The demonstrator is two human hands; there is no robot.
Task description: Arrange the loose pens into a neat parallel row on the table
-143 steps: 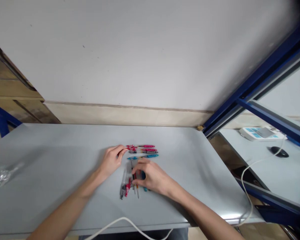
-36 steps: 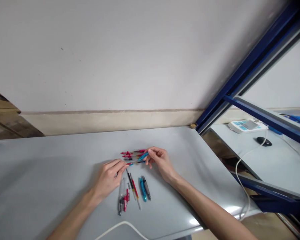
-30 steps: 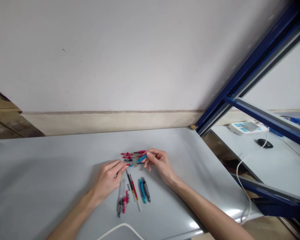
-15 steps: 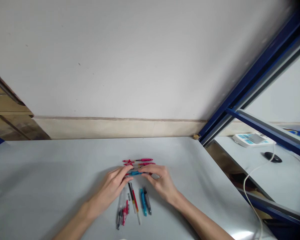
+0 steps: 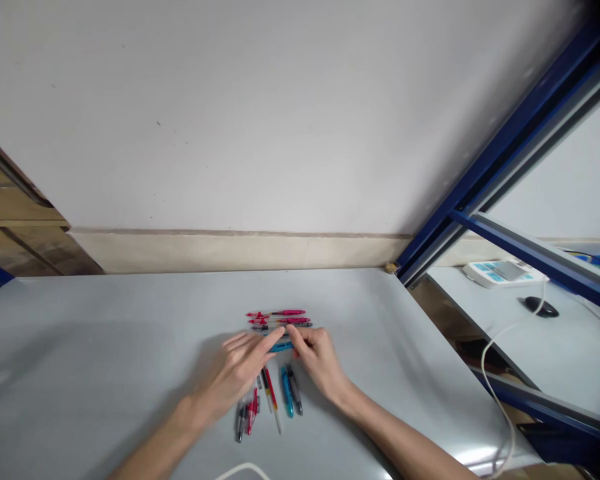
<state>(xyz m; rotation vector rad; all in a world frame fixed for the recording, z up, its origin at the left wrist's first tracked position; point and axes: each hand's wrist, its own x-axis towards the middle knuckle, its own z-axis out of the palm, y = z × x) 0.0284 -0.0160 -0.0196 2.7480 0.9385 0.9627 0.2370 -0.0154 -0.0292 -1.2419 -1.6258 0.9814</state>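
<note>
Between my two hands lies a blue pen (image 5: 281, 347), partly covered by fingers. My left hand (image 5: 245, 363) is closed on its left part, and my right hand (image 5: 321, 360) pinches its right end. The fingertips of both hands nearly meet above it. Just beyond are two red pens (image 5: 291, 312) and a dark-tipped clear pen (image 5: 307, 325), lying side by side. Closer to me are a blue pen barrel (image 5: 287, 393), a grey barrel (image 5: 295, 391), several thin refills (image 5: 271, 389), a red pen part (image 5: 253, 412) and a clear, black-ended pen part (image 5: 240, 427).
All this lies on a grey table (image 5: 130, 347) against a white wall (image 5: 255, 120). At right, past a blue metal frame (image 5: 510, 247), a second table holds a white device (image 5: 503, 272) and a black mouse (image 5: 541, 307). A white cable (image 5: 485, 373) hangs down there.
My hands have drawn closer together over the blue pen, the left fingers shifting right. More of the clear pen behind them shows. The view has shifted slightly.
</note>
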